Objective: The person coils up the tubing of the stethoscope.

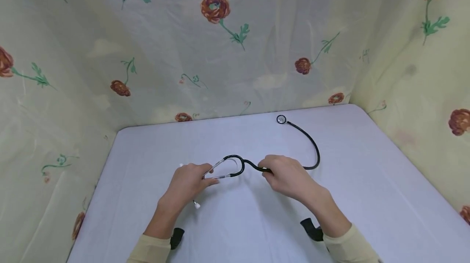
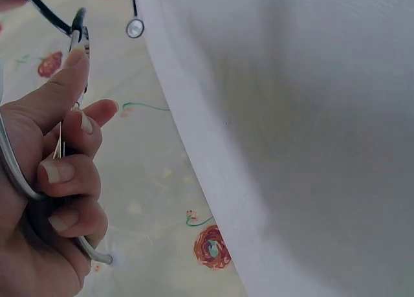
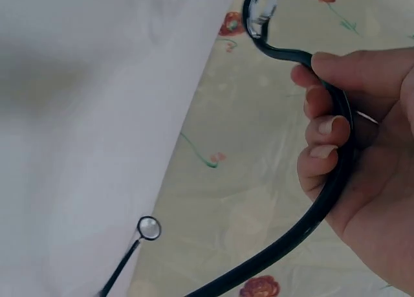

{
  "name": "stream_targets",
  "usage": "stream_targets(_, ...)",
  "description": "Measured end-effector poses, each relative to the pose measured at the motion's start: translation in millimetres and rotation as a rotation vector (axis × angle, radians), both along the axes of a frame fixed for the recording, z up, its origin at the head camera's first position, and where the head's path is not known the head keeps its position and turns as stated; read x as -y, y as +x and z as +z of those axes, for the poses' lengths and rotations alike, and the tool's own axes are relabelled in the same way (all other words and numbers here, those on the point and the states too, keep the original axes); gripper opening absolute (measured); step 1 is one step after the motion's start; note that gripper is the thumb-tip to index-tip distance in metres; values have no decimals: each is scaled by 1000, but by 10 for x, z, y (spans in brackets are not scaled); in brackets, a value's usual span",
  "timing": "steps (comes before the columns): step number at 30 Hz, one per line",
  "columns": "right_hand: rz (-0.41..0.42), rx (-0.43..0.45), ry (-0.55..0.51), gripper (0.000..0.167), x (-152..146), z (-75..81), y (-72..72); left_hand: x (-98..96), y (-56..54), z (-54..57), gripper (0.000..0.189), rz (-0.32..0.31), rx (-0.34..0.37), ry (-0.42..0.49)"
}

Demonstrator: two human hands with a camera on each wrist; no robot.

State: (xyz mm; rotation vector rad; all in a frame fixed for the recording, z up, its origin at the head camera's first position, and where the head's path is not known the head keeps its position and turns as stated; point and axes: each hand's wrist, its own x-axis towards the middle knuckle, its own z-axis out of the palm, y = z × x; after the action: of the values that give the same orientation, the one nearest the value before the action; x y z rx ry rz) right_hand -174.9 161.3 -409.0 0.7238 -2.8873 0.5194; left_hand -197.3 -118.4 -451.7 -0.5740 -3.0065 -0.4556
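Note:
A stethoscope (image 1: 318, 153) with black tubing and metal ear tubes stretches between both hands. My left hand (image 1: 189, 180) grips the metal ear tubes, fingers curled round them in the left wrist view; a white ear tip shows below that hand. Farther right, my right hand (image 1: 288, 175) holds the black tubing (image 3: 284, 248) just past the Y-shaped fork, thumb on one side and curled fingers on the other. From there the tubing bends back across the table to the round chest piece (image 1: 281, 119), near the far edge. The palms hide part of the tubes in the head view.
A white-covered table (image 1: 147, 149) with rounded far corners lies under the hands. Hanging cloth with a flower print (image 1: 165, 43) encloses it at the back and both sides. Black straps (image 1: 312, 229) show at both wrists, near the light sleeves.

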Motion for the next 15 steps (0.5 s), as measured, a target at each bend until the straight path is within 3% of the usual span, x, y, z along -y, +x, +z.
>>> stream_targets(10,191,-31,26,12,140,250,36,-102,11,3,30,-75,-37,-45)
stream_targets(15,260,-49,-10,11,198,338,21,-125,50,20,31,-140,-101,-26)
